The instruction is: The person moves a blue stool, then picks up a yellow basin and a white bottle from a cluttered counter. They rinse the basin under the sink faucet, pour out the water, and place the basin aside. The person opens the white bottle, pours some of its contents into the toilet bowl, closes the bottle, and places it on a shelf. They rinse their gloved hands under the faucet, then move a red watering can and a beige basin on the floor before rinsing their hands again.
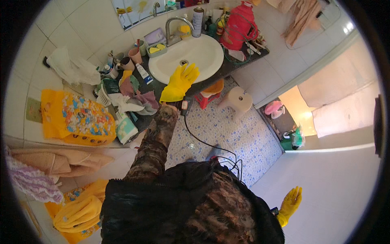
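My left hand (pixel 180 83) wears a yellow rubber glove and reaches over the near rim of the white oval sink (pixel 156 67). Its fingers are stretched out and apart, with nothing in them. A small black device (pixel 185 106) sits by that wrist, and a black cable (pixel 207 143) runs from it toward my body. Low on the right, my right hand (pixel 291 205) is held out to the side in a matching glove, its fingers extended and holding nothing. Behind the sink rises a curved metal faucet (pixel 167 29). A white tube (pixel 144 74) lies on the counter left of my left hand.
Cups (pixel 135 55), a soap dish (pixel 157 49) and piled cloths (pixel 129 83) crowd the left counter. A red jug (pixel 239 26) and a spray can (pixel 197 22) stand at the back. A white stool (pixel 239 99) and a red stool (pixel 203 100) are on the floor. Towels (pixel 61 160) hang left.
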Demonstrator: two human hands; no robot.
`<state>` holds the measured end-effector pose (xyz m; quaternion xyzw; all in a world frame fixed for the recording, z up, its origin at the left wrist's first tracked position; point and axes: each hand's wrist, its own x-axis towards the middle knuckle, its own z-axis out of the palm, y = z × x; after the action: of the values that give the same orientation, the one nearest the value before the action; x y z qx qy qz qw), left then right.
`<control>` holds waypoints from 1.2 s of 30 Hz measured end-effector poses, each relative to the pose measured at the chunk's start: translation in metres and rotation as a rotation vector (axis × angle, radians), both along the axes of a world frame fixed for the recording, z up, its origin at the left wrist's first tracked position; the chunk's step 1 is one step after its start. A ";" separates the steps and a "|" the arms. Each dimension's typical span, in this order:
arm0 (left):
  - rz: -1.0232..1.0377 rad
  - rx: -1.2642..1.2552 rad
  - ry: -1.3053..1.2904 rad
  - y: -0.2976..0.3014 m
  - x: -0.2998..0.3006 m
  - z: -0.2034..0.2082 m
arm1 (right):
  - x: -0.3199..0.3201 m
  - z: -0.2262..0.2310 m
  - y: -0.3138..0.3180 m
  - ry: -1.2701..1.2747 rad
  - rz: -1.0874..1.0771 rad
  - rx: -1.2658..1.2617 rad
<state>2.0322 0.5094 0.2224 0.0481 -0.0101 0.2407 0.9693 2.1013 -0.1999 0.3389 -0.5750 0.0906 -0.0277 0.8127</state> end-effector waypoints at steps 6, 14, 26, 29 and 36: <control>-0.405 -1.095 -0.634 0.091 0.069 -0.052 | 0.173 -0.036 0.092 0.047 0.130 0.324; 0.231 -0.621 -0.048 0.147 0.128 -0.035 | 0.352 -0.051 0.293 0.158 0.652 0.390; 0.548 -0.298 0.005 0.275 0.217 -0.058 | 0.353 -0.029 0.325 0.150 0.419 0.186; 0.329 -0.217 -0.194 0.277 0.197 -0.071 | 0.353 -0.021 0.337 0.142 0.403 0.174; 0.093 -0.853 -0.065 0.184 0.206 -0.151 | 0.353 -0.032 0.386 0.240 0.626 0.263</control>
<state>2.2383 0.6938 0.0718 -0.3640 0.0617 0.2682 0.8898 2.4544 0.1858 0.3070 -0.4645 0.0076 0.3022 0.8324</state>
